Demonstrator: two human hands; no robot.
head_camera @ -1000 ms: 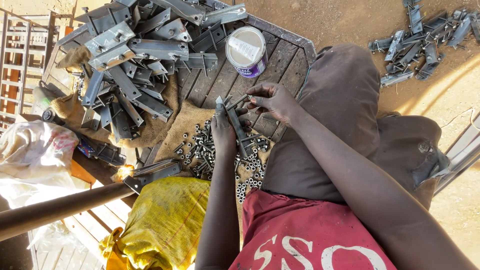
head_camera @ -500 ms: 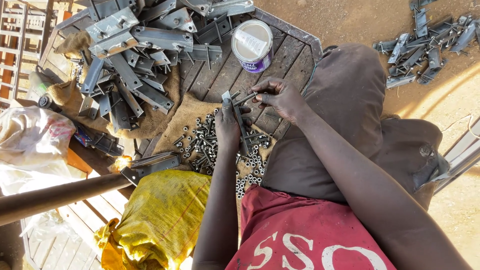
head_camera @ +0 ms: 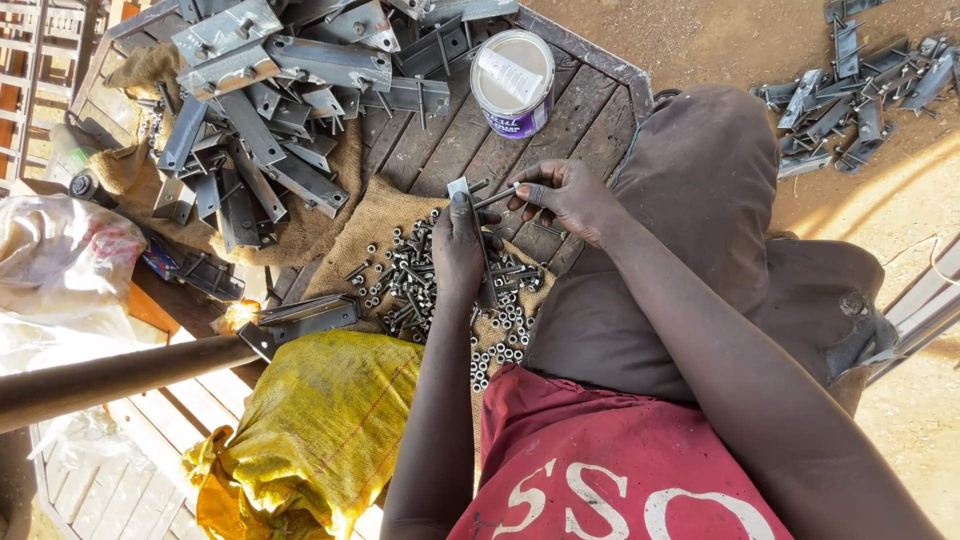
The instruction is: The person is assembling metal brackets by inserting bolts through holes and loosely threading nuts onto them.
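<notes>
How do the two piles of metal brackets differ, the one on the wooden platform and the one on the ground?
The platform pile is larger and lies partly on burlap; the ground pile is smaller and lies on bare dirt. The platform pile sits ahead of the left hand, the ground pile off to the right. Both are grey angled steel.

A round white tin (head_camera: 512, 82) with a purple label band stands on the dark wooden pallet (head_camera: 590, 100). A yellow woven sack (head_camera: 320, 430) lies at the lower left, and a white plastic bag (head_camera: 55, 270) lies at the left edge.
</notes>
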